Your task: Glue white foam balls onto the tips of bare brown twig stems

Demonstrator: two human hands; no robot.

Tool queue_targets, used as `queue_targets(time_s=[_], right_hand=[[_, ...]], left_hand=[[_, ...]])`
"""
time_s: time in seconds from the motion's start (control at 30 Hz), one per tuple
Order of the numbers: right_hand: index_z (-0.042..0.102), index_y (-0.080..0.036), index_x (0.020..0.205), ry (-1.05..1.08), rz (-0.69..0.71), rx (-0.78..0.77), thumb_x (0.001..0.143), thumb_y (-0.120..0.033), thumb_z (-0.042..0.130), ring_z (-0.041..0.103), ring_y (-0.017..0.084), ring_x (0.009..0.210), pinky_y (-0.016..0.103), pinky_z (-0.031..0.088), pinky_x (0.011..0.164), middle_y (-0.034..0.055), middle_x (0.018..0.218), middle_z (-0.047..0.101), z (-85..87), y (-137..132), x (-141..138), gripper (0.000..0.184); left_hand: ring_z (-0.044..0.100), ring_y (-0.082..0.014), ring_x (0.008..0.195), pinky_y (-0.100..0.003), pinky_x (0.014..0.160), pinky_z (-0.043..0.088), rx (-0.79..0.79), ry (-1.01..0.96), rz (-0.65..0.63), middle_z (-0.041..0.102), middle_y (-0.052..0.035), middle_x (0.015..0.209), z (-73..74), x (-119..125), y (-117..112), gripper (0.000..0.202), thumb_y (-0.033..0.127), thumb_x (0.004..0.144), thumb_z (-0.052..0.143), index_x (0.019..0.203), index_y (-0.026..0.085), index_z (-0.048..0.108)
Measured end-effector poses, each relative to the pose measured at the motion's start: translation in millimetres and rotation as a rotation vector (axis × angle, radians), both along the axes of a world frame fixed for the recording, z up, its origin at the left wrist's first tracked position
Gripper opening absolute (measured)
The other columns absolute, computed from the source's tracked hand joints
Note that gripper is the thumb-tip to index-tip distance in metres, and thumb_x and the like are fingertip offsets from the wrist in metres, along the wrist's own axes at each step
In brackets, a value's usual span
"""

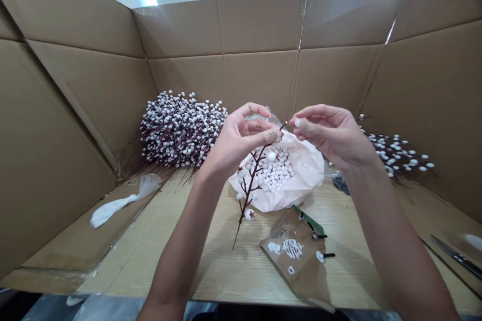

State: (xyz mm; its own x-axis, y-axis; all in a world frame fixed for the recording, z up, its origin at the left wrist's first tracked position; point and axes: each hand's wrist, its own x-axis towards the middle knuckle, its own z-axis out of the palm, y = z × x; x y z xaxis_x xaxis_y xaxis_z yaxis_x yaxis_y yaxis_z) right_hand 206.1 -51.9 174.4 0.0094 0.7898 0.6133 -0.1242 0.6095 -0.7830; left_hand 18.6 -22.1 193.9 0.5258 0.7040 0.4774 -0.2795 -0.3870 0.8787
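My left hand (241, 138), its thumb wrapped in tan tape, grips a thin dark artificial branch (249, 195) with several white berries. The branch hangs down in front of a white plastic bag (307, 170) full of small white foam balls (276, 173). The branch's bare tip (283, 126) pokes up between my hands. My right hand (324, 133) is close to that tip, its fingertips pinched on a small white piece (297, 122). I cannot tell whether the piece touches the tip.
Cardboard walls (222, 80) surround a wooden table (150, 246). Bunches of white-berried branches (181, 130) (395, 153) lie left and right. A glue-smeared cardboard scrap (291, 251) holds small black clips. White plastic (120, 205) lies left; dark rods (457, 256) lie right.
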Motion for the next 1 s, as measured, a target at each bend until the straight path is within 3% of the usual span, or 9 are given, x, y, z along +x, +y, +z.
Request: queue_targets(time_s=[0.13, 0.33, 1.0], right_hand=[[0.073, -0.024, 0.092, 0.035, 0.004, 0.022, 0.074, -0.036, 0.077, 0.065, 0.011, 0.069, 0.028, 0.057, 0.069, -0.0004, 0.080, 0.069, 2.3, -3.0, -1.4, 0.021], [0.068, -0.020, 0.075, 0.114, 0.011, 0.085, 0.076, -0.037, 0.075, 0.064, 0.011, 0.067, 0.028, 0.057, 0.069, -0.0006, 0.074, 0.066, -0.2, -3.8, -14.9, 0.018], [0.067, -0.020, 0.075, 0.104, -0.084, 0.179, 0.076, -0.037, 0.074, 0.067, 0.013, 0.070, 0.032, 0.059, 0.072, -0.0001, 0.075, 0.069, -4.2, -4.6, -30.4, 0.018]], left_hand=[[0.064, -0.0120, 0.063, -0.023, 0.058, 0.050, 0.022, -0.021, -0.006, 0.066, -0.0005, 0.072, 0.2, 1.0, -2.4, 0.029, 0.014, 0.067, 0.072, 0.088, 0.019, 0.052], [0.064, -0.0130, 0.062, -0.024, 0.057, 0.050, 0.025, -0.001, -0.002, 0.066, -0.0019, 0.077, 1.4, 1.4, -5.6, 0.033, 0.018, 0.065, 0.076, 0.088, 0.020, 0.051], [0.064, -0.0143, 0.058, -0.025, 0.056, 0.052, -0.025, -0.111, 0.082, 0.063, 0.0006, 0.067, 0.4, 4.0, -10.4, 0.037, 0.008, 0.057, 0.077, 0.080, 0.020, 0.050]])
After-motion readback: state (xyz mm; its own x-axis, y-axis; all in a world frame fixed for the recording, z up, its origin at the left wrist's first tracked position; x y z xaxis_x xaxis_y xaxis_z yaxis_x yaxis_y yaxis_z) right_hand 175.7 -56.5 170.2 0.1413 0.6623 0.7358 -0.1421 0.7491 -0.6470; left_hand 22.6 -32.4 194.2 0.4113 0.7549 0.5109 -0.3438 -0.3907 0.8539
